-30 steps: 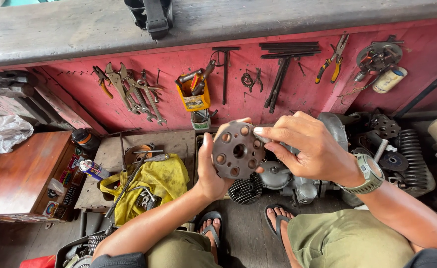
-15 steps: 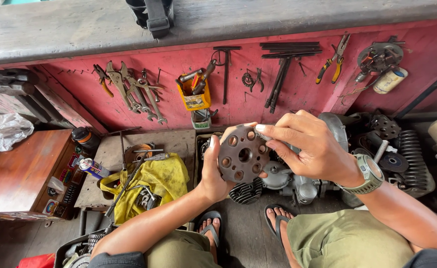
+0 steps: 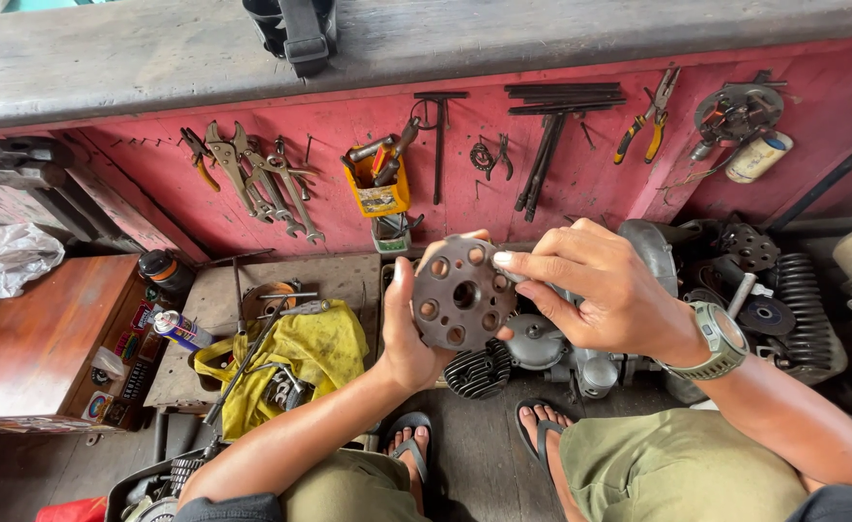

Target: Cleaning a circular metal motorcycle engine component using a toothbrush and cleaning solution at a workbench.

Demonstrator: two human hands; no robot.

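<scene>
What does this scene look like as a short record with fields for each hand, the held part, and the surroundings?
left hand: holds a round metal disc with holes from behind
right hand: fingertips at the disc's right edge
wrist: green watch
below: engine parts
wall: red tool board with wrenches and pliers
left: yellow cloth, spray can

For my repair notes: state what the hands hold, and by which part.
The left hand grips a round metal disc with holes by its left rim. The right hand pinches its upper right edge with the fingertips.
</scene>
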